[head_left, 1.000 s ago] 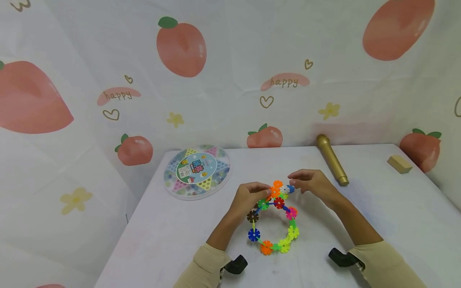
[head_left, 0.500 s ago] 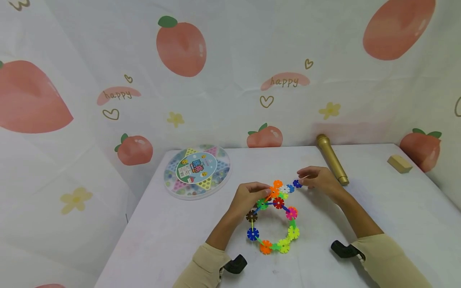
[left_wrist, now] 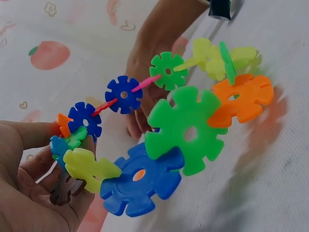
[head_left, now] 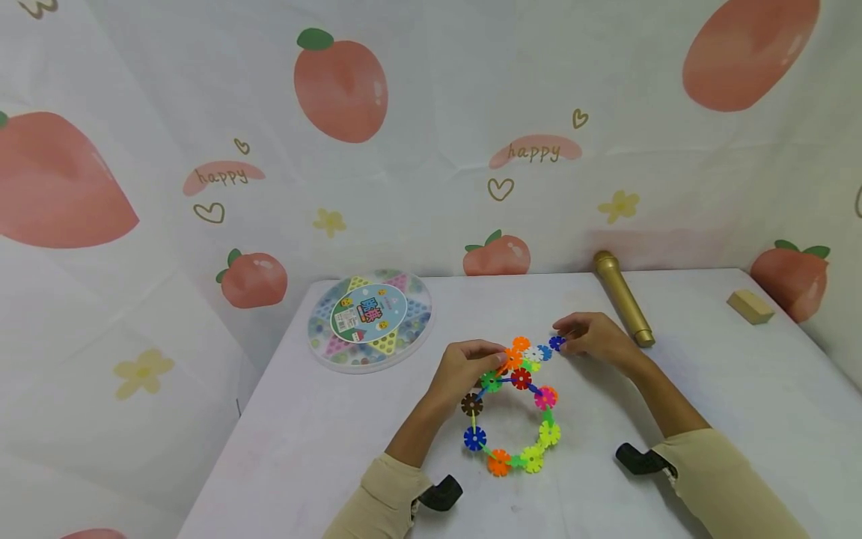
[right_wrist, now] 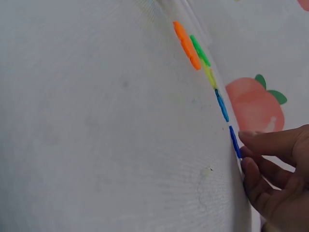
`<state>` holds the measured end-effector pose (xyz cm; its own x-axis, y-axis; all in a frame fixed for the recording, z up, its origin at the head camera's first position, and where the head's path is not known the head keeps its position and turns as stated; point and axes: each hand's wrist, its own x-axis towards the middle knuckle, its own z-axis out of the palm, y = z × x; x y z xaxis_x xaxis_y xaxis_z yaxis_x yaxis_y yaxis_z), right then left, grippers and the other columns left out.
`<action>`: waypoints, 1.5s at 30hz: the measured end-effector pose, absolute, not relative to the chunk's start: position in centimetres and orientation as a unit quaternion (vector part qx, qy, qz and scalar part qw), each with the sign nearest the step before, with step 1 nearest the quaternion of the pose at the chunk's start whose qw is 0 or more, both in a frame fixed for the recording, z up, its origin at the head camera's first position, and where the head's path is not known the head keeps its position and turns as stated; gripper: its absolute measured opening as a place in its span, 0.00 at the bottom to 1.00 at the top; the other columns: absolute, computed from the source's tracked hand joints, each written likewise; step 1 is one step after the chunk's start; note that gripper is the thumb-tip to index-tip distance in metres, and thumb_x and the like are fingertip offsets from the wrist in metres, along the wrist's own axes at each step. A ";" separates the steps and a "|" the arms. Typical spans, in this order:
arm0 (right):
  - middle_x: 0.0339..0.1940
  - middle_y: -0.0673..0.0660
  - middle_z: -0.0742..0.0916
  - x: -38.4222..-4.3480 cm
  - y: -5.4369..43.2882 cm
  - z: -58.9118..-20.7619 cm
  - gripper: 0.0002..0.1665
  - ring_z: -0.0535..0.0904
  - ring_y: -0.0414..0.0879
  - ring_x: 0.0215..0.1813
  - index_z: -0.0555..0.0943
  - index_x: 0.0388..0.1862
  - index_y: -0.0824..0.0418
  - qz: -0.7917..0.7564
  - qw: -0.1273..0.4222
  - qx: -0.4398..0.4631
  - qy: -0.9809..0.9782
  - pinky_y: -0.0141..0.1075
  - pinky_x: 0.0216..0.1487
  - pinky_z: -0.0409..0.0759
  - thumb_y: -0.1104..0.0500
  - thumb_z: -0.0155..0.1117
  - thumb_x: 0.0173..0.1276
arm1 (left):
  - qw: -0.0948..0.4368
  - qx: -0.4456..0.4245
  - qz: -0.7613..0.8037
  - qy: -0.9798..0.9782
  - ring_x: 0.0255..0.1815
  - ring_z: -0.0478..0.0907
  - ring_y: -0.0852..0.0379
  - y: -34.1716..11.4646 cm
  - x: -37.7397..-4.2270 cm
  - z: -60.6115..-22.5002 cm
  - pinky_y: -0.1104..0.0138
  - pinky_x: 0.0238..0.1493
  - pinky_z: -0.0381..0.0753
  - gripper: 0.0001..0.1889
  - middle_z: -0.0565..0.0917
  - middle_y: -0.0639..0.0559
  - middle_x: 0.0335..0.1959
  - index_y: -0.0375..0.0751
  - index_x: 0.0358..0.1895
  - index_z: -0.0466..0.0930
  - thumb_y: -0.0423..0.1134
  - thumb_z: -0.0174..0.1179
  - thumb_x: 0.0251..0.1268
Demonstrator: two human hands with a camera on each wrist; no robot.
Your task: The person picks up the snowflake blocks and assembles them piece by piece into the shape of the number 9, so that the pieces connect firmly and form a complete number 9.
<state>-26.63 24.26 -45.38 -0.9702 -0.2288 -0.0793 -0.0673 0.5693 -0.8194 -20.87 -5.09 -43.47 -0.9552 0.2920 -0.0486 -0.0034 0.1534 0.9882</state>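
Note:
In the head view, my left hand (head_left: 461, 370) holds the upper left of a ring of linked, slotted plastic discs, at its green disc (head_left: 491, 382). Close up in the left wrist view, fingers and thumb curl around several small discs beside a yellow disc (left_wrist: 89, 169). Beyond the ring lie more discs, among them an orange disc (head_left: 513, 358), a white disc (head_left: 533, 355) and a light blue disc (head_left: 544, 352). My right hand (head_left: 595, 340) is at a dark blue disc (head_left: 556, 343); thumb and fingertips touch or nearly touch its edge in the right wrist view.
A round board game box (head_left: 367, 314) lies at the table's back left. A gold microphone (head_left: 622, 299) lies behind the right hand. At the far right sits a small wooden block (head_left: 750, 307). A peach-print cloth (head_left: 417, 202) hangs along the table's back edge.
My right hand has drawn away to the right from the light blue disc, revealing the dark blue disc, then shifted slightly back towards it. My left hand has stayed on the ring.

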 end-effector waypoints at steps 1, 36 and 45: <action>0.54 0.66 0.87 -26.7 24.2 -45.4 0.24 0.81 0.54 0.51 0.83 0.63 0.69 -0.452 0.089 -0.087 0.883 0.29 0.45 0.84 0.65 0.75 0.69 | 0.115 0.096 0.643 0.751 0.43 0.87 0.58 -5.1 -20.9 -43.5 0.65 0.46 0.88 0.14 0.92 0.50 0.45 0.44 0.52 0.91 0.47 0.68 0.74; 0.43 0.57 0.91 -25.9 23.9 -44.9 0.14 0.80 0.50 0.45 0.90 0.49 0.66 -0.389 0.095 -0.103 0.911 0.37 0.47 0.82 0.58 0.76 0.70 | 0.115 0.098 0.647 0.747 0.46 0.87 0.57 -4.9 -20.9 -43.5 0.64 0.56 0.87 0.13 0.91 0.51 0.47 0.43 0.52 0.91 0.46 0.67 0.75; 0.43 0.57 0.90 -24.7 23.1 -43.7 0.15 0.81 0.51 0.43 0.89 0.50 0.65 -0.448 0.113 -0.106 0.881 0.35 0.43 0.85 0.56 0.74 0.73 | 0.118 0.104 0.651 0.743 0.48 0.87 0.56 -4.9 -20.8 -43.6 0.64 0.58 0.86 0.13 0.91 0.50 0.47 0.42 0.53 0.91 0.45 0.67 0.76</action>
<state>-24.68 23.05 -43.65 -0.9519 -0.2883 -0.1035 -0.0863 0.5765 -0.8125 -20.81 -4.95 -43.56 -0.9509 0.3071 -0.0397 0.0011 0.1318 0.9913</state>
